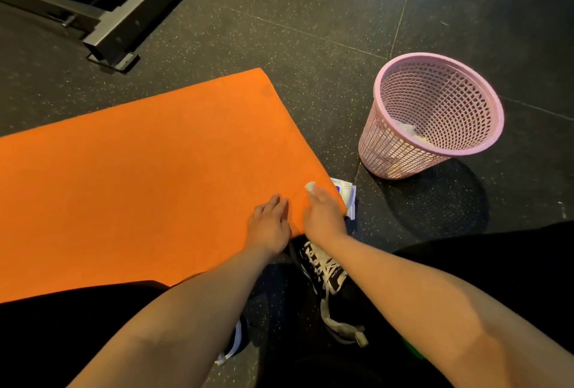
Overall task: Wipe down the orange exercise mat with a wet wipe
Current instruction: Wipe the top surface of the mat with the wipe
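Note:
The orange exercise mat (149, 176) lies flat on the dark floor, running from the left edge to its near right corner. My right hand (323, 215) presses a small white wet wipe (310, 186) onto that corner; only the wipe's tip shows past my fingertips. Just to its left, my left hand (269, 223) rests flat on the mat near the front edge, fingers straight and holding nothing.
A pink mesh waste basket (400, 164) with white tissue inside stands on the floor to the right. A white and blue wipe packet (346, 190) peeks out beside the mat's corner. My black and white shoe (323, 269) is below my hands. A metal equipment frame (118, 24) lies at the top left.

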Tool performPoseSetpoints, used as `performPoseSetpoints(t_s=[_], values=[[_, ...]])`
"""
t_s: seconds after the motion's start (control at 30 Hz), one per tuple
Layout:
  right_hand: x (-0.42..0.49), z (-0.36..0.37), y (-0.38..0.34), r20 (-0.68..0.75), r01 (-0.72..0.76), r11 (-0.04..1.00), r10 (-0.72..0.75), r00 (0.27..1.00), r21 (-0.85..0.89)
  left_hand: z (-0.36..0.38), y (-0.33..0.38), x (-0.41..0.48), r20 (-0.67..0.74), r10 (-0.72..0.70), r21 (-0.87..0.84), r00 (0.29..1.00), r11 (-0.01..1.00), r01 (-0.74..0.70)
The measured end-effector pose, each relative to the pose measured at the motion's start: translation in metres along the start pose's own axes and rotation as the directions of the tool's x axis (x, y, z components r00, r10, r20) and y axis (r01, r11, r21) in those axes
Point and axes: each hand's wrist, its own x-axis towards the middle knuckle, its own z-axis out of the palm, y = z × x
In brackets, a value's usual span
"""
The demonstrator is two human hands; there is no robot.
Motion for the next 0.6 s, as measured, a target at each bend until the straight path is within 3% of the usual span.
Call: performPoseSetpoints(t_s=[0.07, 0.13, 0.23, 0.3, 0.37, 0.53, 0.6], values=[[-0.009, 0.008, -0.015, 0.072, 0.184, 0.983, -0.185, 0.98, 0.018, -0.002, 0.0, 0.003, 0.014, -0.019, 0.014, 1.0, 1.0, 0.019], [-0.003, 0.011, -0.011, 0.105, 0.262, 0.964, -0.256, 0.961, -0.049, -0.004, 0.0, 0.008, 0.01, -0.037, 0.015, 0.999, 0.999, 0.037], [0.028, 0.0, 0.01, 0.077, 0.113, 0.985, -0.103, 0.992, -0.132, -0.007, -0.004, 0.017, 0.026, -0.042, 0.058, 0.999, 0.998, 0.04], [0.045, -0.009, 0.015, 0.051, -0.046, 0.992, 0.052, 0.997, -0.117, -0.007, -0.006, 0.022, 0.03, -0.036, 0.072, 0.999, 0.997, 0.034], [0.052, -0.007, 0.008, 0.041, -0.095, 0.992, 0.099, 0.994, -0.086, -0.005, -0.008, 0.027, 0.014, -0.053, 0.035, 0.998, 0.998, 0.052], [0.041, 0.015, -0.021, 0.167, 0.238, 0.971, -0.232, 0.958, -0.016, -0.01, -0.009, 0.042, 0.002, -0.114, -0.087, 0.994, 0.99, 0.113], [0.048, 0.016, -0.017, 0.195, 0.267, 0.961, -0.248, 0.949, -0.076, -0.008, -0.01, 0.044, 0.014, -0.115, -0.066, 0.993, 0.991, 0.116]])
